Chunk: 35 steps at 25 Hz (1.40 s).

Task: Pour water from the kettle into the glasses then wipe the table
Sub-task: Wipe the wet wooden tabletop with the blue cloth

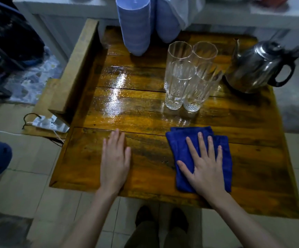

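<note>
My right hand (205,169) lay flat and spread on the folded blue cloth (182,149) at the near edge of the table (145,169), pressing it without gripping, while my left hand (115,163) rested open and empty on bare wood beside it. The two glasses (186,76) stood touching mid-table, each seemingly holding some water, and the kettle (258,67) sat set down just to their right, so I judged the pouring done. The wiping looked barely begun, with the sheen in front of the glasses left to clear.
</note>
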Motion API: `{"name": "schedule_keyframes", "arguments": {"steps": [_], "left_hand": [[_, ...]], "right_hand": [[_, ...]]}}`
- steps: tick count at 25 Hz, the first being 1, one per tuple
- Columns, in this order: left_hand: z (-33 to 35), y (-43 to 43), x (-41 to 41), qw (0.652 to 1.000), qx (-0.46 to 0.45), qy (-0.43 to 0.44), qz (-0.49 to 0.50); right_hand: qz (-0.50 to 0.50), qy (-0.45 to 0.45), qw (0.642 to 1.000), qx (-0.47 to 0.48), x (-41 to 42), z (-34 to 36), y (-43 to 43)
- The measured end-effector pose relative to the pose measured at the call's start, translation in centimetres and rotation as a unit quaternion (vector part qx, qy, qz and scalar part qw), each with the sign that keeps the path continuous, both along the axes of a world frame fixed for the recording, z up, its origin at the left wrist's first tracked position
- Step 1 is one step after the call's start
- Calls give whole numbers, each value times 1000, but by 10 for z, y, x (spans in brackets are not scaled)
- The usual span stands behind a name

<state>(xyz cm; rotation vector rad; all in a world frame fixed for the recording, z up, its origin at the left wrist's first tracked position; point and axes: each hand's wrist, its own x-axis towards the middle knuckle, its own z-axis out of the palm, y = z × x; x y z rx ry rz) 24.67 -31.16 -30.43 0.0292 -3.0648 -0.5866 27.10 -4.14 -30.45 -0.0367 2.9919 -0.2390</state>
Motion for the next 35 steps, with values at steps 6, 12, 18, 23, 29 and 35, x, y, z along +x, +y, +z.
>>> {"name": "schedule_keyframes", "arguments": {"steps": [6,12,18,23,29,35], "left_hand": [[-4,11,5,998,-54,3,14],[-6,4,3,978,-49,11,202],[-5,3,-1,961,-50,-2,272],[-6,2,-2,960,-69,-20,271],[-7,2,-4,959,-59,-25,275],[-12,3,-6,958,-66,-36,276]], "right_hand": [[135,-10,991,16,-15,0,-11],[283,-8,959,-8,-53,0,-69],[416,-4,909,-16,-81,-3,-103],[372,4,928,-28,-115,-8,-168],[344,20,938,-37,-171,-12,-221],[270,20,962,-37,-257,-11,-260]]}}
